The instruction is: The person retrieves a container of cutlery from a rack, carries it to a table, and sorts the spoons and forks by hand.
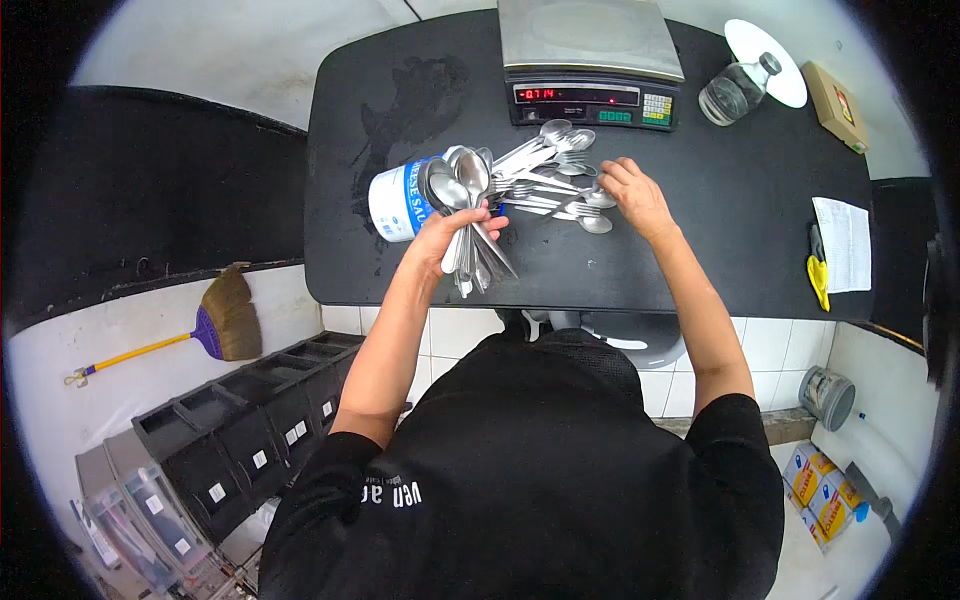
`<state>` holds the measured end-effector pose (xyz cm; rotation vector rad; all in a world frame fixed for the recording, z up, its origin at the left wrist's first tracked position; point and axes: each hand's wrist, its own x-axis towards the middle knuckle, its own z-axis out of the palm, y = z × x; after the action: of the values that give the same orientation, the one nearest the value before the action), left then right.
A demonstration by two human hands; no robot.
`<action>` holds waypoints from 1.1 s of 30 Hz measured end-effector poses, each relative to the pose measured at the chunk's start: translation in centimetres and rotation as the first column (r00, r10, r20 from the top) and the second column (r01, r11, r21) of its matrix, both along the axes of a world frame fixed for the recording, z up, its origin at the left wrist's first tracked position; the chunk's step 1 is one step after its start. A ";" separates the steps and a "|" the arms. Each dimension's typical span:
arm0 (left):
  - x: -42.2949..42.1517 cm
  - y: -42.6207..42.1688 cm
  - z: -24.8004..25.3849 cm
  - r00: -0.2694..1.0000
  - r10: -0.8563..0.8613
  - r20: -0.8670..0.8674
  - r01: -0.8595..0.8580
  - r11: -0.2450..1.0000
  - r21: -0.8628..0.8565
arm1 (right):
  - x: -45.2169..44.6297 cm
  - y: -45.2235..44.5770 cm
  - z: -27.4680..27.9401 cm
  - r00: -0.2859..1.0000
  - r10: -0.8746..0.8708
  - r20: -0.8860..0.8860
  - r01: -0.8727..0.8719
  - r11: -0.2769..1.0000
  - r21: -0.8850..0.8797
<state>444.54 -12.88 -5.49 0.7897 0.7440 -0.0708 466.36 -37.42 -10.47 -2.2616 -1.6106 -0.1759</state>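
My left hand [448, 238] is closed around the handles of a bundle of spoons [468, 180], bowls pointing up and away. Behind that bundle a white and blue can [392, 204], with "CHEESE SAU" readable, lies on its side, its mouth toward the cutlery. Loose forks and spoons [548, 182] are spread in a pile right of the can. At the pile's right edge my right hand [637, 198] has its fingers closed on a spoon [600, 196]; the fingers partly cover it.
A digital scale [590, 60] showing -0.714 stands at the back of the black table [700, 260]. To its right are a glass bottle [735, 92], a white plate [783, 62] and a cardboard box [835, 107]. A white cloth [845, 245] lies near the right edge.
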 end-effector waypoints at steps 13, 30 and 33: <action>1.4 -2.6 0.3 0.955 -0.297 -0.014 0.297 0.955 0.008 | -4.3 4.2 4.2 0.952 0.303 -0.035 -0.279 0.910 0.308; 1.8 -0.8 -3.2 0.988 -0.147 0.041 0.149 0.988 -0.044 | -10.0 8.2 0.0 0.794 0.161 -0.586 0.124 0.901 0.416; 1.5 -1.6 -3.2 0.989 -0.151 -0.010 0.150 0.987 -0.059 | -10.6 7.2 0.4 0.724 0.100 -0.683 0.225 0.902 0.370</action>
<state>446.04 -14.47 -8.71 0.7895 0.6917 -0.2332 455.76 -30.19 -10.12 -1.7201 -0.9640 0.2578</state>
